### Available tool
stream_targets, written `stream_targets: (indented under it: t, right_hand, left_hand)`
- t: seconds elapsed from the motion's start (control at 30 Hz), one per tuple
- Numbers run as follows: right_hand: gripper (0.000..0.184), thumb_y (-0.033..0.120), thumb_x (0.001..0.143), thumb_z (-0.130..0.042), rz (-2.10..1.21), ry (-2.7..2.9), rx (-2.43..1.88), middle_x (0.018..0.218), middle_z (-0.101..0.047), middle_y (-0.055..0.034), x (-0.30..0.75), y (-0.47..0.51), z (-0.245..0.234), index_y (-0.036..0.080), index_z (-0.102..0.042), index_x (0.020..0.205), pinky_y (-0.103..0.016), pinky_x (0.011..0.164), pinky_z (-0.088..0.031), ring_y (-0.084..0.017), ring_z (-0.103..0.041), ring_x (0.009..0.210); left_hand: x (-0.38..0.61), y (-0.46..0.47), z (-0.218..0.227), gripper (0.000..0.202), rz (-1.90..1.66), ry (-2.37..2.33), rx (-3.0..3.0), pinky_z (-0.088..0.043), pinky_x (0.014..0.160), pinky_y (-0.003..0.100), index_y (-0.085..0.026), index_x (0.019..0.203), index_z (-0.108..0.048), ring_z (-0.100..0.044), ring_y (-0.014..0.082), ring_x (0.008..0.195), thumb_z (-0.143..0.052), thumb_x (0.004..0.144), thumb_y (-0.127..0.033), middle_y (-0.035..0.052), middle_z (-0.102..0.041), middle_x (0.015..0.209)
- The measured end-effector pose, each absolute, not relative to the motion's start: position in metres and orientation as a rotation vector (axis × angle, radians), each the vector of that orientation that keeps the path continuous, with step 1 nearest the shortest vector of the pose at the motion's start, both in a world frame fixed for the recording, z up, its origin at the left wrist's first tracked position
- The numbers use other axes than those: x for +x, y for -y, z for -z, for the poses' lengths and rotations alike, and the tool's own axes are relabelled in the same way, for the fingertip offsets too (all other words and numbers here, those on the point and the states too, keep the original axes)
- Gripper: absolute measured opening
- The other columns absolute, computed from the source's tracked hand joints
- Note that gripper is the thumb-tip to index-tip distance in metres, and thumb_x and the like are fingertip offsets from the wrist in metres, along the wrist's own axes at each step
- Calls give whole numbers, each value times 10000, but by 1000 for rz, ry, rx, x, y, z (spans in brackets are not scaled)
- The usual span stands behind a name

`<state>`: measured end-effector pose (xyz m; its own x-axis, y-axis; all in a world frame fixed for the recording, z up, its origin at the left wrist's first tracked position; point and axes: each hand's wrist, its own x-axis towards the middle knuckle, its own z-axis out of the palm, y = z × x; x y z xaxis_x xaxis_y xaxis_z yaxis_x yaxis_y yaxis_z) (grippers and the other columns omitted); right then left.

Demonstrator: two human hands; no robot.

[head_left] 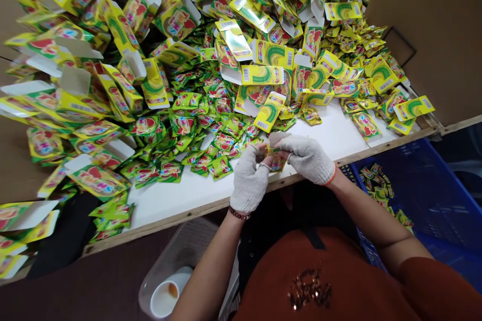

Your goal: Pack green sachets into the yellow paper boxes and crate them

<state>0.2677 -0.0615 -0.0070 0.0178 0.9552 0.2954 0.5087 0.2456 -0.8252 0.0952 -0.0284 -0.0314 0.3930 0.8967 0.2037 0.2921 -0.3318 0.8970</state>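
Observation:
Both my hands wear white knitted gloves with bare fingertips, and they meet over the table's front edge. Between them is a small candy box (pixel 277 162) in yellow, green and red, mostly covered by fingers. My left hand (pixel 250 179) grips its left side, thumb and fingers bent. From the other side, my right hand (pixel 311 159) pinches it, fingers pressed together. Just left of my left hand lie green candy packets (pixel 220 166) in a loose heap. Beyond my hands, a yellow candy carton (pixel 270 112) leans on the pile.
Open cartons (pixel 101 180) and packets cover most of the white tabletop (pixel 320 128), which has a wooden front edge (pixel 161 224). Cardboard (pixel 433 35) stands at the right. Below are a blue crate (pixel 425 195) holding packets and a white cup (pixel 169 296) in a clear bin.

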Motion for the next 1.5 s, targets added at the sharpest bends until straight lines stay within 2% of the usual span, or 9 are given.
stream_targets:
  t: [0.17,0.3,0.47,0.6,0.8,1.03,1.17,1.37,1.5]
  right_hand:
    - [222,250,808,-637,-616,1277,-1440,1038,-667,-76,265,67,23,203,-660,1024,-338,816,-526,-186,-631,854]
    - [136,274,798,-638,-766,1331,-1453,904,-696,-46,264,66,33,204,-683,905,-359,859,-509,-204,-630,886]
    - [98,286,817,-618,-835,1366,-1400,796,-666,-24,258,58,36,190,-637,820,-316,797,-496,-180,-606,805]
    - [290,342,821,-630,-927,1244,-1274,971,-679,-51,253,54,41,187,-609,1065,-302,807,-509,-184,-630,885]
    - [297,479,877,-589,-806,1427,-1396,784,-649,-37,255,58,29,192,-650,830,-308,736,-477,-182,-582,768]
    - [225,382,892,-576,-760,1448,-1391,735,-614,-4,251,53,27,183,-645,814,-262,684,-439,-148,-558,716]
    - [214,323,904,-563,-753,1539,-1332,737,-629,-10,258,53,30,176,-641,770,-267,700,-457,-150,-583,730]
    - [144,281,891,-604,-732,1767,-1085,960,-689,-71,273,63,37,191,-703,835,-327,848,-506,-192,-641,926]
    - [132,303,844,-646,-807,1548,-1239,882,-676,-42,272,67,39,197,-698,902,-340,824,-513,-187,-628,849]
  left_hand:
    - [94,32,43,461,-1001,-914,1398,-583,796,363,-203,1179,-468,-708,210,896,-687,817,-386,93,-709,1030]
    - [88,31,45,408,-894,-914,1521,-573,835,366,-193,1171,-554,-698,207,925,-675,832,-385,87,-706,1053]
    - [85,21,41,175,-941,-1056,1765,-551,832,346,-193,870,-637,-661,189,855,-637,853,-367,44,-693,869]
    - [88,18,44,394,-1001,-1044,1531,-564,762,309,-190,1138,-573,-679,180,847,-685,803,-364,49,-693,937]
    - [88,25,38,171,-1057,-1088,1806,-533,892,338,-194,938,-705,-676,193,940,-630,861,-327,53,-738,974]
    - [85,21,19,199,-968,-1103,1791,-518,678,262,-183,838,-716,-638,152,707,-632,875,-359,9,-712,756]
    - [79,19,24,188,-959,-1026,1901,-537,750,279,-186,869,-729,-667,162,784,-604,907,-322,24,-737,830]
    - [66,23,39,158,-1138,-687,2208,-542,859,303,-214,1025,-720,-687,167,937,-634,893,-215,53,-738,1014]
    - [66,21,40,217,-1034,-780,2112,-542,908,349,-207,1091,-691,-677,198,1006,-586,928,-304,82,-714,1098]
